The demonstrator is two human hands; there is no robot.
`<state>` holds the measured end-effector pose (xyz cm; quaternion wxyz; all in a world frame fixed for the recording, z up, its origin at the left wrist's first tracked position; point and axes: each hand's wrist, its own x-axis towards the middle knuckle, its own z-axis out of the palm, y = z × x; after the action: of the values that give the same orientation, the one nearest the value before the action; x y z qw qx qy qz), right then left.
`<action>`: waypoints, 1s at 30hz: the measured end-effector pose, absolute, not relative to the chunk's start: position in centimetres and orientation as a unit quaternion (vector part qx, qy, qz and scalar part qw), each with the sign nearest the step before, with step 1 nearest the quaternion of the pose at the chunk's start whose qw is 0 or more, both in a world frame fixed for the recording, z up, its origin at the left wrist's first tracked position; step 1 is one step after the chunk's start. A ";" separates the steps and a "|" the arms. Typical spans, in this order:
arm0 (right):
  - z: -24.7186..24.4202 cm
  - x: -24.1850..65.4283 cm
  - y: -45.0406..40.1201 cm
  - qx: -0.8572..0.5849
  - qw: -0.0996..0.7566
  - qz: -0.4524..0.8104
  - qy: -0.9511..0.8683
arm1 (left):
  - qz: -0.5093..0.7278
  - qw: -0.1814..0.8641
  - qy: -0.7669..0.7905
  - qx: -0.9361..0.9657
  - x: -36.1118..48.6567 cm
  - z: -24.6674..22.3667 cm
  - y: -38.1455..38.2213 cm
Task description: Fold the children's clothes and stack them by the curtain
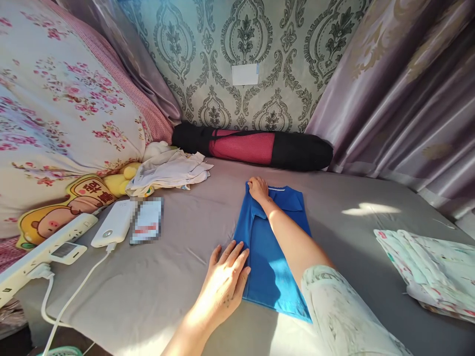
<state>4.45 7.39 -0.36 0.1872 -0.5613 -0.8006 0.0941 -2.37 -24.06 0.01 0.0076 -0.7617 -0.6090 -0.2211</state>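
Note:
A blue shirt (276, 262) lies on the grey bed sheet (178, 277), folded into a long narrow shape, with a white strip at its far edge. My right hand (259, 189) is at the shirt's far left corner, its fingers curled down around the cloth. My left hand (227, 274) rests with fingers stretched out along the shirt's left edge, fingertips touching the fabric. Its thumb side lies beside the fold. My right forearm crosses over the shirt and hides part of its right side.
A black and red rolled bag (241, 147) lies along the wall. At left are a power strip (48, 252), a white power bank (114, 223) with a cable, a blurred packet (147, 221), crumpled pale cloth (170, 170) and a plush toy (63, 212). Folded patterned fabric (438, 272) sits at right.

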 end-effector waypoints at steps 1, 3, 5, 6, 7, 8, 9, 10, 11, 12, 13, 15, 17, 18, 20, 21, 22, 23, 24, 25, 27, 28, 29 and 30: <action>-0.2 4.5 7.7 -0.562 0.182 0.116 -0.799 | -0.227 0.005 -0.610 -0.759 -2.3 0.0 -24.0; 0.2 4.6 8.4 -0.560 0.167 0.159 -0.796 | -0.237 -0.003 -0.615 -0.752 -2.1 0.1 -24.0; 0.6 4.6 8.9 -0.556 0.158 0.186 -0.794 | -0.245 -0.009 -0.618 -0.747 -2.0 0.3 -24.0; 0.6 4.6 9.0 -0.553 0.158 0.192 -0.795 | -0.249 -0.011 -0.617 -0.746 -2.0 0.4 -24.0; 0.7 4.5 9.0 -0.549 0.161 0.198 -0.796 | -0.253 -0.013 -0.616 -0.746 -1.9 0.4 -24.0; 0.7 4.4 8.9 -0.545 0.163 0.202 -0.797 | -0.254 -0.014 -0.614 -0.747 -2.0 0.4 -24.0; 0.7 4.4 8.6 -0.543 0.166 0.200 -0.799 | -0.255 -0.015 -0.613 -0.748 -2.0 0.4 -24.0; 0.6 4.3 8.3 -0.544 0.169 0.191 -0.800 | -0.254 -0.016 -0.611 -0.749 -2.0 0.4 -24.0; 0.6 4.3 7.8 -0.545 0.174 0.175 -0.801 | -0.254 -0.016 -0.610 -0.750 -2.1 0.3 -24.1; 0.6 4.3 7.3 -0.544 0.179 0.154 -0.805 | -0.256 -0.014 -0.609 -0.751 -2.1 0.3 -24.1; 0.7 4.3 6.7 -0.539 0.184 0.130 -0.812 | -0.262 -0.010 -0.606 -0.751 -2.1 0.1 -24.1; 0.8 4.4 5.5 -0.513 0.180 0.091 -0.834 | -0.282 0.005 -0.603 -0.747 -2.1 -0.1 -24.2; 0.9 4.6 4.4 -0.484 0.151 0.079 -0.859 | -0.301 0.024 -0.594 -0.745 -2.1 -0.2 -24.2; 0.9 4.6 3.9 -0.474 0.130 0.082 -0.867 | -0.304 0.031 -0.590 -0.747 -2.0 -0.2 -24.2; 0.8 4.6 3.2 -0.464 0.090 0.098 -0.876 | -0.287 0.033 -0.586 -0.757 -2.0 -0.1 -24.3; 0.7 4.6 3.0 -0.461 0.077 0.104 -0.878 | -0.270 0.030 -0.585 -0.764 -2.0 0.0 -24.3; 0.5 4.6 2.9 -0.460 0.069 0.108 -0.878 | -0.249 0.026 -0.585 -0.771 -2.1 0.0 -24.3; 0.2 4.5 2.9 -0.462 0.064 0.109 -0.878 | -0.229 0.022 -0.584 -0.779 -2.1 0.1 -24.4; 0.0 4.5 3.0 -0.465 0.060 0.111 -0.876 | -0.212 0.019 -0.582 -0.785 -2.2 0.2 -24.4; -0.2 4.4 3.1 -0.469 0.058 0.113 -0.874 | -0.199 0.018 -0.578 -0.791 -2.2 0.2 -24.4; -0.6 4.4 3.2 -0.473 0.056 0.117 -0.871 | -0.183 0.019 -0.573 -0.798 -2.3 0.2 -24.3; -0.7 4.4 3.2 -0.473 0.056 0.118 -0.871 | -0.178 0.020 -0.572 -0.801 -2.3 0.2 -24.3; -0.8 4.4 3.2 -0.472 0.057 0.119 -0.872 | -0.176 0.020 -0.571 -0.802 -2.3 0.2 -24.3; -0.8 4.4 3.2 -0.471 0.058 0.119 -0.872 | -0.175 0.020 -0.571 -0.802 -2.3 0.2 -24.3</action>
<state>4.39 3.16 -0.83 0.0584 -0.4713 -0.8720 0.1188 -2.27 -24.25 0.18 0.0202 -0.8019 -0.5708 -0.1752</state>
